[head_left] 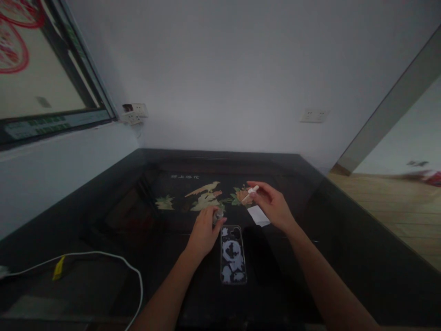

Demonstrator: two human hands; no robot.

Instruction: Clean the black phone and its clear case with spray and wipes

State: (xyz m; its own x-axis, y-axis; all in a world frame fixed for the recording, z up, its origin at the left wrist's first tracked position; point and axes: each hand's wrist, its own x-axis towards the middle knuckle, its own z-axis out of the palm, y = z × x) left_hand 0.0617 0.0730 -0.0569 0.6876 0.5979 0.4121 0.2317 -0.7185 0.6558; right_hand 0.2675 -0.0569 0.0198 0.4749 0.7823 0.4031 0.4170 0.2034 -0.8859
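Observation:
My left hand [204, 231] is closed round a small clear bottle [217, 214] just above a phone case. My right hand [272, 203] pinches a white dropper [251, 191], held tilted above the table, its tip pointing down-left toward the bottle. A clear phone case [233, 254] with a pale floral print lies flat between my forearms. A dark phone [260, 257] lies beside the case on its right. A small white paper [258, 215] lies under my right hand.
The dark table [344, 239] has an inlaid bird-and-flower picture [206, 195]. A white cable [103, 255] with a yellow tag loops at the left. Wall sockets [135, 113] sit at the back left. A wooden floor [396, 207] lies to the right.

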